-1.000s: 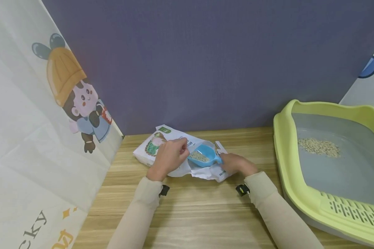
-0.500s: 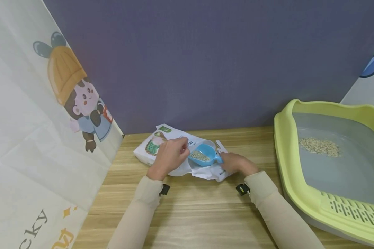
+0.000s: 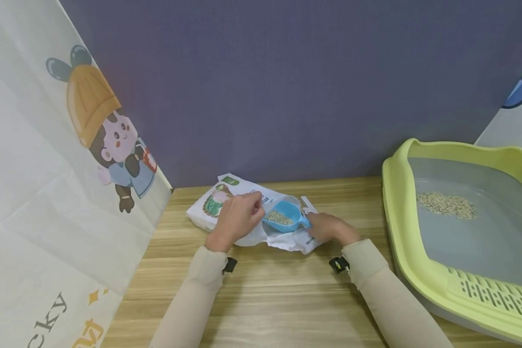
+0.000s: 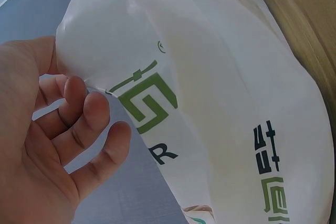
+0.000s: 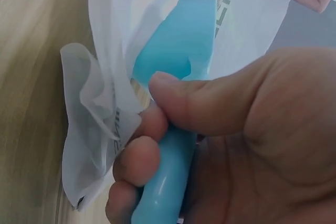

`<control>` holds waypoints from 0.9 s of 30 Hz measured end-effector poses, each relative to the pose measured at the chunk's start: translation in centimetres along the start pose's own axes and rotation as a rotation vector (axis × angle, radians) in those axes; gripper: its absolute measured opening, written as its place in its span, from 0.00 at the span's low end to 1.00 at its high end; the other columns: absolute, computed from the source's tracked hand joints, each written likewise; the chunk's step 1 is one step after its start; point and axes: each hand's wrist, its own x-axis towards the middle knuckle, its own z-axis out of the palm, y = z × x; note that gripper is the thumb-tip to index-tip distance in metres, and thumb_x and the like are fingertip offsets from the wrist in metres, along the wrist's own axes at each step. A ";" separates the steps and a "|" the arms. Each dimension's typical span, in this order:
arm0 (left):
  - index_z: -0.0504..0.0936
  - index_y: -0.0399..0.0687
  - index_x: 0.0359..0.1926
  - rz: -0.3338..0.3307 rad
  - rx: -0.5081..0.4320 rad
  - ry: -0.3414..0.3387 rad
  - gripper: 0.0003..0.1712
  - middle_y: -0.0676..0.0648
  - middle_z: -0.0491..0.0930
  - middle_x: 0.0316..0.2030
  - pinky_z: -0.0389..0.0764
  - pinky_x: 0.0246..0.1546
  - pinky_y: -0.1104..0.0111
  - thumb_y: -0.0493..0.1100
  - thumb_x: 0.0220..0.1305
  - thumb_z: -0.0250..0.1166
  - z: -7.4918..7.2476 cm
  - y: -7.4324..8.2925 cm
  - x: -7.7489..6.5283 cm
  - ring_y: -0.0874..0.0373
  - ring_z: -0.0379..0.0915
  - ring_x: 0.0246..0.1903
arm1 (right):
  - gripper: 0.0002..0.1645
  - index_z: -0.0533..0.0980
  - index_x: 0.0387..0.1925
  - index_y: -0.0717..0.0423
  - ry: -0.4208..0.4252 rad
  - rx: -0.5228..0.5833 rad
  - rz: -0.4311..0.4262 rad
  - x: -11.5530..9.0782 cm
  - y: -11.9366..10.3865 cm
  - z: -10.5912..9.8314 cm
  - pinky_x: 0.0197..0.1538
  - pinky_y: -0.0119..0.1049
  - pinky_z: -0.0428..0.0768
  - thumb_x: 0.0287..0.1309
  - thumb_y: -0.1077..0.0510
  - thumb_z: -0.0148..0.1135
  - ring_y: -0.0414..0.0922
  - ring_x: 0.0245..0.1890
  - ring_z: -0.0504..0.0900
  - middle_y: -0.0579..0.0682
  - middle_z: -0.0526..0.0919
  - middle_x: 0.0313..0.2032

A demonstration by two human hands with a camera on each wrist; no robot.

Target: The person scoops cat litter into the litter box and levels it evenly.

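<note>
A white printed bag (image 3: 271,195) lies on its side on the wooden table, its mouth toward the right. My left hand (image 3: 239,217) pinches the edge of the bag's mouth and holds it up; in the left wrist view the other fingers (image 4: 97,111) are loosely bent beside the plastic. My right hand (image 3: 330,228) grips the handle of a blue scoop (image 3: 292,212), thumb along the top and fingers curled round beneath. Tan pellets (image 3: 279,218) lie in the scoop, which sits at the bag's mouth. The left fingertips are hidden in the head view.
A large litter box (image 3: 396,212) with a yellow-green rim and grey base stands at the right, a small heap of pellets (image 3: 445,205) inside. Behind the table rises a dark blue panel (image 3: 278,96). A white sheet with a cartoon figure (image 3: 113,135) hangs at the left.
Both hands, the bag and the scoop keep nearly the same places. The view has shifted very slightly.
</note>
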 end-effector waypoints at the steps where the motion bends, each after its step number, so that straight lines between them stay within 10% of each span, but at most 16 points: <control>1: 0.69 0.55 0.23 -0.002 0.002 -0.002 0.11 0.57 0.64 0.16 0.58 0.18 0.70 0.37 0.57 0.61 0.0 0.0 0.0 0.63 0.58 0.17 | 0.23 0.69 0.58 0.74 0.003 0.002 0.000 0.0 0.0 0.0 0.42 0.43 0.78 0.70 0.60 0.50 0.50 0.36 0.77 0.59 0.79 0.40; 27: 0.69 0.55 0.24 -0.013 0.008 -0.012 0.11 0.57 0.65 0.17 0.58 0.18 0.70 0.38 0.58 0.61 0.0 0.0 -0.1 0.63 0.58 0.17 | 0.18 0.74 0.34 0.55 0.102 0.033 0.082 -2.7 -1.3 -2.8 0.30 0.36 0.69 0.74 0.46 0.53 0.43 0.26 0.70 0.47 0.70 0.25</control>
